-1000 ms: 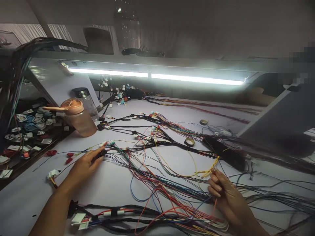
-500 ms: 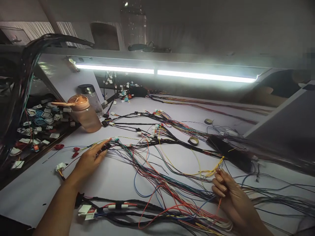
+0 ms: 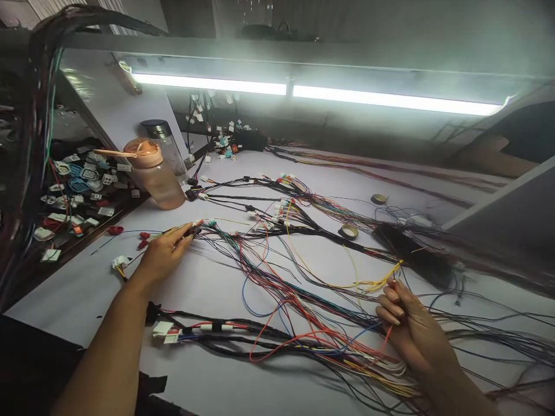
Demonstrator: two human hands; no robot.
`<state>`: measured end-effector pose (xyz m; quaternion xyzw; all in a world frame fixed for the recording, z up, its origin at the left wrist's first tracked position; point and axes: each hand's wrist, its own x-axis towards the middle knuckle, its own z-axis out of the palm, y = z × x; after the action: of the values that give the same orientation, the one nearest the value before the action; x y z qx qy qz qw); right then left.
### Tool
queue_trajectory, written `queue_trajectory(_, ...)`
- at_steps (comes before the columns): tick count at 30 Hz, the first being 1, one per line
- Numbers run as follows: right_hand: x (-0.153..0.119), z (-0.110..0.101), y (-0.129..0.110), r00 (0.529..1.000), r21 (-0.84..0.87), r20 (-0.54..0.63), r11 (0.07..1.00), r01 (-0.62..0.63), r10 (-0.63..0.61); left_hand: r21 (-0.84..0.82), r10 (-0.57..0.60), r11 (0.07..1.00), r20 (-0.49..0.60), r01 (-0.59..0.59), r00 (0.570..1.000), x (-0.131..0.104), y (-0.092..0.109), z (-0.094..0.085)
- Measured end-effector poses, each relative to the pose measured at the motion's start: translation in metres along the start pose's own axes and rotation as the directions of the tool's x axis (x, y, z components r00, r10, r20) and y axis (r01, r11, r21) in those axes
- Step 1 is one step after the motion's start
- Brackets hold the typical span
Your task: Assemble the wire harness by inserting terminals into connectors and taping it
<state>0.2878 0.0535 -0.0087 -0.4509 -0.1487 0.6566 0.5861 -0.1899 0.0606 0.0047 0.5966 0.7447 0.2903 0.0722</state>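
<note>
My left hand [image 3: 167,249] is closed around a dark connector [image 3: 193,231] at the left end of a long wire bundle [image 3: 277,283]. Small orange and teal connectors lie just beyond its fingertips. On the right, my right hand [image 3: 410,323] pinches the tip of a red wire [image 3: 387,336], thumb against forefinger. Yellow wires [image 3: 379,284] lie just behind that hand. Nearer the front edge runs a black-taped harness [image 3: 243,329] with white connectors [image 3: 167,332] at its left end.
A peach-lidded bottle [image 3: 160,182] and a dark-lidded bottle [image 3: 173,150] stand at the back left. Many loose connectors [image 3: 82,185] fill the far left. Tape rolls [image 3: 348,231] and more harnesses lie behind the hands. A lit tube [image 3: 390,99] hangs above.
The view has tilted down, so the table and bottles appear higher in the picture. Both hands keep nearly the same place over the wires, with the same grips.
</note>
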Motion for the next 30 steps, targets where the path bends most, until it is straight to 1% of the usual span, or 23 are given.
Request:
queue_trajectory(2,0.0,0.001,0.0,1.0,-0.002,0.003,1.0,0.0,0.0,-0.031,-0.024,0.999,-0.004,0.024,1.0,-0.001,0.002,0.0)
queue_trajectory(7,0.0,0.002,-0.001,1.0,-0.007,0.01,1.0,0.018,-0.018,-0.059,-0.025,0.998,-0.001,0.025,1.0,-0.001,0.004,0.001)
queue_trajectory(9,0.001,0.003,-0.001,1.0,-0.006,0.019,1.0,0.022,-0.022,-0.049,-0.004,0.999,-0.006,0.003,1.0,0.0,0.003,0.001)
queue_trajectory(11,0.001,0.003,-0.002,0.999,-0.004,0.022,1.0,0.026,-0.026,-0.034,0.041,0.999,-0.036,-0.042,0.999,0.001,0.002,0.001)
queue_trajectory(12,0.0,0.004,-0.002,0.999,-0.004,0.024,1.0,0.03,-0.03,-0.02,0.066,0.997,-0.066,-0.068,0.996,0.002,0.002,0.001)
queue_trajectory(14,0.0,0.005,-0.002,0.999,-0.005,0.029,0.999,0.037,-0.037,0.031,0.11,0.994,-0.169,-0.106,0.979,0.004,0.001,0.0)
queue_trajectory(17,-0.001,0.007,-0.003,0.998,-0.009,0.037,0.999,0.044,-0.044,0.119,0.139,0.988,-0.358,-0.102,0.923,0.006,0.003,-0.004)
queue_trajectory(18,-0.001,0.007,-0.003,0.998,-0.009,0.04,0.999,0.045,-0.045,0.135,0.141,0.986,-0.405,-0.093,0.903,0.006,0.004,-0.006)
queue_trajectory(20,-0.001,0.008,-0.004,0.998,-0.01,0.05,0.999,0.049,-0.048,0.144,0.145,0.986,-0.454,-0.088,0.879,0.008,0.004,-0.008)
queue_trajectory(22,0.0,0.007,-0.004,0.997,-0.011,0.061,0.998,0.054,-0.053,0.139,0.155,0.985,-0.452,-0.102,0.879,0.009,0.003,-0.009)
queue_trajectory(25,0.0,0.007,-0.004,0.994,0.0,0.083,0.998,0.065,-0.065,0.128,0.152,0.986,-0.399,-0.109,0.904,0.009,-0.001,-0.008)
queue_trajectory(28,-0.001,0.009,-0.007,0.99,0.032,0.11,0.995,0.091,-0.094,0.136,0.114,0.988,-0.347,-0.07,0.931,0.009,-0.008,-0.004)
queue_trajectory(30,-0.004,0.015,-0.015,0.984,0.061,0.125,0.99,0.124,-0.131,0.172,0.066,0.985,-0.297,-0.014,0.953,0.011,-0.013,-0.003)
